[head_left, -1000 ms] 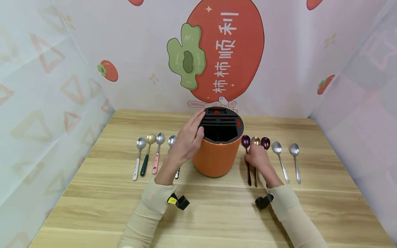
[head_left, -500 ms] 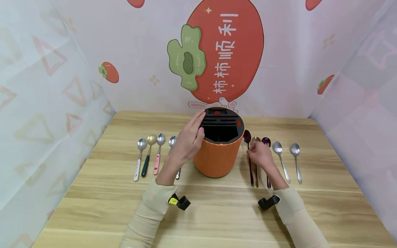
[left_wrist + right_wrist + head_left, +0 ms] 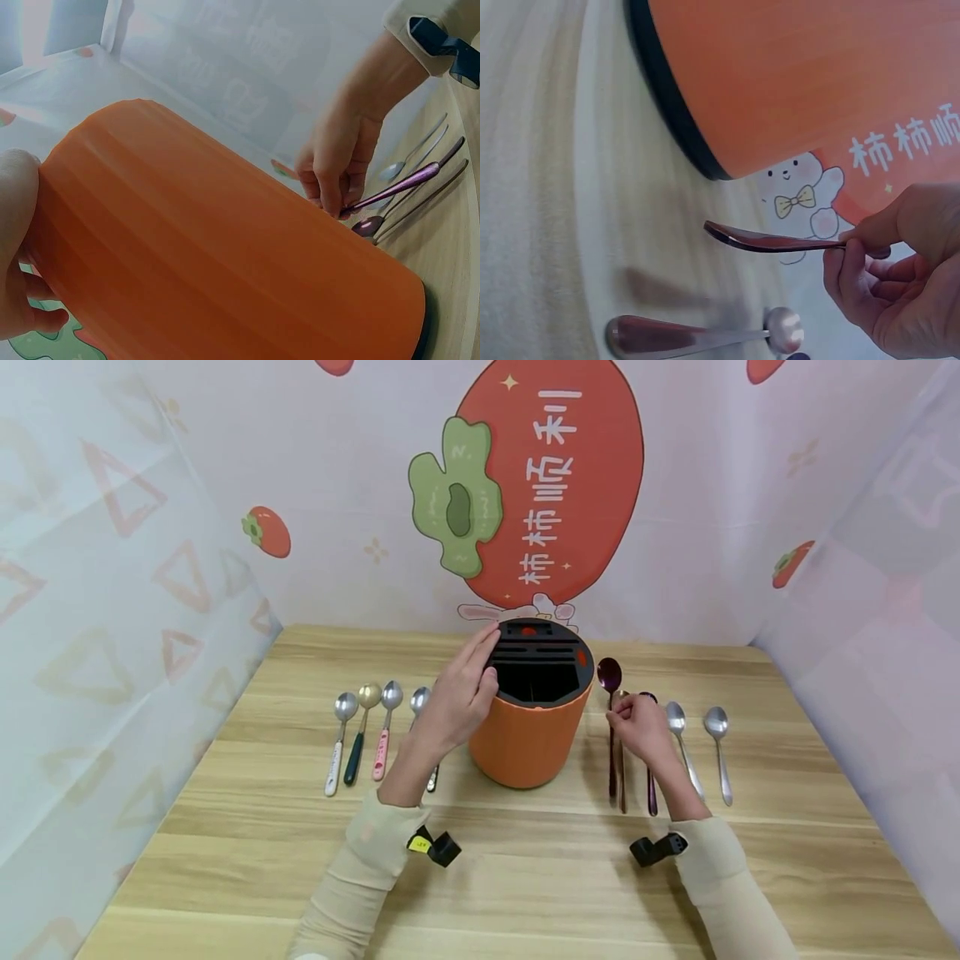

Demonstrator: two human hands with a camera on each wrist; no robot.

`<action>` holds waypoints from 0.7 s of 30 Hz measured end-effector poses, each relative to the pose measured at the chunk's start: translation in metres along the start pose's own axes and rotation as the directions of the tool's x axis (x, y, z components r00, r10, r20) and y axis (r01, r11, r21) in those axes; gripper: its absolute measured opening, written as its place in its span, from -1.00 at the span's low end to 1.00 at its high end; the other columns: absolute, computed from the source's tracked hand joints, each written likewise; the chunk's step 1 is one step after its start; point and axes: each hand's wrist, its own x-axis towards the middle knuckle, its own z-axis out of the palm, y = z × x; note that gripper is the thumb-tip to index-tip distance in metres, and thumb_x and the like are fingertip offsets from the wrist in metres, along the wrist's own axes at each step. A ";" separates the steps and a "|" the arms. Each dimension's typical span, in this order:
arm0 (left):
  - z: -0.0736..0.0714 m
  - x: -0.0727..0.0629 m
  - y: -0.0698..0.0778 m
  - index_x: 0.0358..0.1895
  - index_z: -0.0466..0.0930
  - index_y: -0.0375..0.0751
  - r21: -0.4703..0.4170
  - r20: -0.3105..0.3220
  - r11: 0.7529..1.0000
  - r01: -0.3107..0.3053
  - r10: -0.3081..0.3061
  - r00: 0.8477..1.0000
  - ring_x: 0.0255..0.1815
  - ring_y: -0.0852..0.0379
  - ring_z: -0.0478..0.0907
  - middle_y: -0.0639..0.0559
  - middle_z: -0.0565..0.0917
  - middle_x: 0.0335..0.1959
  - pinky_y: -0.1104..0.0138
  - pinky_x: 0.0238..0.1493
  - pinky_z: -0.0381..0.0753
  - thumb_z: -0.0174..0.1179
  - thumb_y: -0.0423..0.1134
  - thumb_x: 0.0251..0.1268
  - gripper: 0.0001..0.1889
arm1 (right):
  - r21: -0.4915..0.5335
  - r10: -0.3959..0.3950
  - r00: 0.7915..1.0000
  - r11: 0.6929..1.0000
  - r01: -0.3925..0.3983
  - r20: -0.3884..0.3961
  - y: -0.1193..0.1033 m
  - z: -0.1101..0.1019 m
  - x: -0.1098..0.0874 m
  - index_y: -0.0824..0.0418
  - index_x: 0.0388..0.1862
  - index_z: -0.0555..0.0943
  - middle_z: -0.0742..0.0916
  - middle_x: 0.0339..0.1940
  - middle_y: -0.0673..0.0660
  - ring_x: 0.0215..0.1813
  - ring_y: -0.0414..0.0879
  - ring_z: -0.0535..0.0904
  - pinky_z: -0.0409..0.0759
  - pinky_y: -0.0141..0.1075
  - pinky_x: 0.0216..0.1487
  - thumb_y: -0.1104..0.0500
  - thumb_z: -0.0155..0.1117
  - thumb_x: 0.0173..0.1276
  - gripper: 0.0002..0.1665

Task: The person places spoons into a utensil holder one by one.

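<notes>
My right hand (image 3: 645, 727) pinches a dark purple spoon (image 3: 610, 675) by the handle near its bowl. In the right wrist view this spoon (image 3: 780, 242) hangs above the table, tilted. Just left of it stands an orange cylindrical utensil holder (image 3: 525, 743) with a black slotted top (image 3: 558, 695). My left hand (image 3: 459, 697) rests on the holder's left rim, fingers straight and thumb over the near edge. Beneath my right hand lie a copper-coloured spoon (image 3: 622, 777) and another purple spoon (image 3: 651, 789), both partly covered.
Two silver spoons (image 3: 716, 722) lie at the right. Spoons with a white handle (image 3: 333, 768), a green handle (image 3: 353, 760) and a pink handle (image 3: 381, 756) lie at the left. One more spoon (image 3: 420, 698) is partly behind my left forearm. A printed cloth backs the wooden table (image 3: 510, 877).
My right hand has lifted the purple spoon from the row and moved slightly right, the spoon's bowl rising away from the table. The left hand stays on the holder.
</notes>
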 end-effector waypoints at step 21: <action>-0.001 0.002 -0.001 0.51 0.20 -0.31 -0.005 0.003 1.000 -0.005 0.005 1.000 0.58 -0.01 0.19 -0.07 0.22 0.58 0.11 0.56 0.20 -0.29 -0.15 0.46 -0.39 | 0.151 0.004 0.994 0.988 0.013 -0.111 -0.035 -0.032 -0.004 0.43 -0.22 0.61 0.74 -0.33 0.32 -0.51 -0.31 0.54 0.52 -0.49 -0.51 0.25 0.20 0.35 -0.80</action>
